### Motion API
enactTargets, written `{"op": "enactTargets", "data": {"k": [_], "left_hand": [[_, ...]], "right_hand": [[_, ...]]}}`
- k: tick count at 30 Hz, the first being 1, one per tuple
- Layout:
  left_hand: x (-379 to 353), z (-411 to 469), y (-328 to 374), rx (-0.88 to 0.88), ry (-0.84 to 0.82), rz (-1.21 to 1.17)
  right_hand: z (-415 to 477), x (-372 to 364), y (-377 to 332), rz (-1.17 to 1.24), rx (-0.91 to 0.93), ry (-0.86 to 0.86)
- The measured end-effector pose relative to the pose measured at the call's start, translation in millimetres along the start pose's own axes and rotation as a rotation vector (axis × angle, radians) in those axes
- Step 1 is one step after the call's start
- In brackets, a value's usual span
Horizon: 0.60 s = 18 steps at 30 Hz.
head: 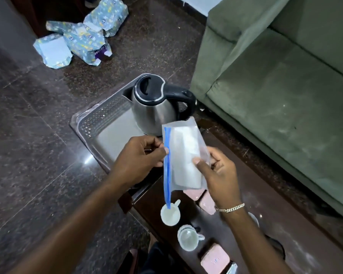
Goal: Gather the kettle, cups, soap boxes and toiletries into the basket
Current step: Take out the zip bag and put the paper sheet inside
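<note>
A steel kettle [153, 107] with a black lid and handle stands in the far right part of the grey perforated basket [99, 117]. Above the basket's near edge I hold a clear zip bag [186, 153] with a blue seal strip and something white inside. My left hand [139, 161] pinches the blue strip, while my right hand [218, 171] grips the bag's other side. Below them, on the dark table [255, 212], stand two white cups [170, 214] [188, 240]. Pink soap boxes [207, 202] [215, 258] lie beside the cups.
A green sofa [285, 86] fills the right side, close to the table. Blue patterned packages [81, 34] lie on the dark stone floor at the back left. The basket juts over the table's far end.
</note>
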<state>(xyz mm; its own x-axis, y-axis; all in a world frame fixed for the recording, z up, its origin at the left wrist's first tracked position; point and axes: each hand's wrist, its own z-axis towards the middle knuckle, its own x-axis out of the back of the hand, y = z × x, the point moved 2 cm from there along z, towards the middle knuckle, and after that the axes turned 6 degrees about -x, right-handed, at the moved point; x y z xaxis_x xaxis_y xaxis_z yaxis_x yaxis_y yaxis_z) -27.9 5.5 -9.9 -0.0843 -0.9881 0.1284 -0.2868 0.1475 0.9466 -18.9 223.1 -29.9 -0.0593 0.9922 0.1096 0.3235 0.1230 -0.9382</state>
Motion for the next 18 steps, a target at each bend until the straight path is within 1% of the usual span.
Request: {"op": "enactTargets", "data": {"k": [1,3,4,5,7,9,11,13,15,18], "left_hand": [[-10,0,4,-0.008,0.006,0.013],[-27,0,10,-0.031,0.015,0.072],[-39,0,14,-0.051,0.008,0.113],[-49,1,18,-0.074,0.005,0.147],[-75,0,28,-0.117,-0.006,0.198],[-101,-1,37,-0.142,-0.023,0.239],[-127,-5,46,-0.171,-0.052,0.281],[-146,-9,52,-0.190,-0.076,0.306],[-164,-15,56,-0.249,-0.078,0.353],[-180,-23,61,-0.368,-0.008,0.464]], "right_hand": [[-5,13,4,-0.061,-0.014,0.082],[-18,35,6,-0.276,-0.017,0.277],[-27,46,3,-0.369,0.014,0.361],[-35,53,-1,-0.406,0.065,0.399],[-52,65,-11,-0.360,0.138,0.373],[-67,72,-19,-0.321,0.156,0.302],[-78,80,-23,-0.336,0.156,0.269],[-84,89,-22,-0.336,0.158,0.267],[-90,104,-20,-0.314,0.156,0.294],[-99,128,-16,-0.271,0.158,0.345]]}}
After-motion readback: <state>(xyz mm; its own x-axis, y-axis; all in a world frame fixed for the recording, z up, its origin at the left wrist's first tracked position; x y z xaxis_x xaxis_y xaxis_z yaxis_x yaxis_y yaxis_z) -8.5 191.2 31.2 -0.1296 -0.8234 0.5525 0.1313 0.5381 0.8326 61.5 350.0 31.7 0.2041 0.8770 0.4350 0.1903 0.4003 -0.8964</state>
